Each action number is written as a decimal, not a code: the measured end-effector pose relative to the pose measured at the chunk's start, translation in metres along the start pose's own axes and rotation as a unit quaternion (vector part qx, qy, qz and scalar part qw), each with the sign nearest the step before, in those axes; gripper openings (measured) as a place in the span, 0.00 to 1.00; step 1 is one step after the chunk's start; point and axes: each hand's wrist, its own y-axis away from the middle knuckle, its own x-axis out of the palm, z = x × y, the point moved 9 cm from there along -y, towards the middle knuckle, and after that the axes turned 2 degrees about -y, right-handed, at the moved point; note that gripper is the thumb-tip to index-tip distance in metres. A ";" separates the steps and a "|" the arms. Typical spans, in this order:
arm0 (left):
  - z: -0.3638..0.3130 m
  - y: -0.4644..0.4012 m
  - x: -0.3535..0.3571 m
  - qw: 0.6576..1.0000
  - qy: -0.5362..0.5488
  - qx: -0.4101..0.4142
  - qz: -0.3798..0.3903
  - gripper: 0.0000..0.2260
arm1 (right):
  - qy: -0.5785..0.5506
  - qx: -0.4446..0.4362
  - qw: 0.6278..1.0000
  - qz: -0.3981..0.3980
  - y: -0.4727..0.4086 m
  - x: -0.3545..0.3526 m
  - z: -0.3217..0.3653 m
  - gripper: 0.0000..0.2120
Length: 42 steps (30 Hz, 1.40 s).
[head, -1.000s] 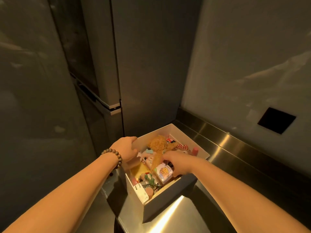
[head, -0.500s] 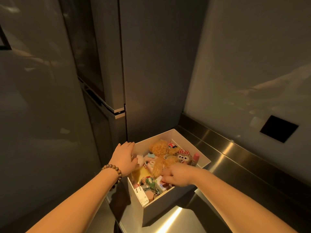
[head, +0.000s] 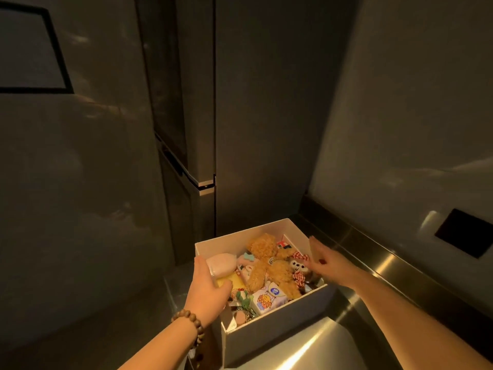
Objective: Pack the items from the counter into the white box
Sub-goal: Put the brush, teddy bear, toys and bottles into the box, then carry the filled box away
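We see the white box (head: 269, 343) standing on the steel counter (head: 373, 263), beside the dark fridge (head: 240, 129). Inside it lie a tan plush bear (head: 266, 265), a small checked-bow doll (head: 297, 265), a printed carton (head: 268, 299), a pink oval case (head: 221, 264) and a green figure (head: 244, 299). Our left hand (head: 206, 292), with a bead bracelet (head: 190, 323) at its wrist, rests over the box's left wall, fingers straight and close together, touching the pink case. Our right hand (head: 324, 261) hovers at the right wall, fingers straight, holding nothing.
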 end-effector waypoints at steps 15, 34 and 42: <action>0.007 -0.015 0.002 0.998 -0.035 0.015 0.040 0.41 | -0.130 0.002 0.991 0.034 0.040 0.027 0.004 0.31; 0.029 -0.041 -0.024 0.989 -0.061 -0.011 0.133 0.38 | -0.356 0.045 0.932 -0.060 0.057 0.078 -0.003 0.29; 0.045 -0.027 -0.024 0.982 0.098 -0.081 0.140 0.35 | -0.437 0.004 0.899 0.009 0.054 0.087 0.007 0.30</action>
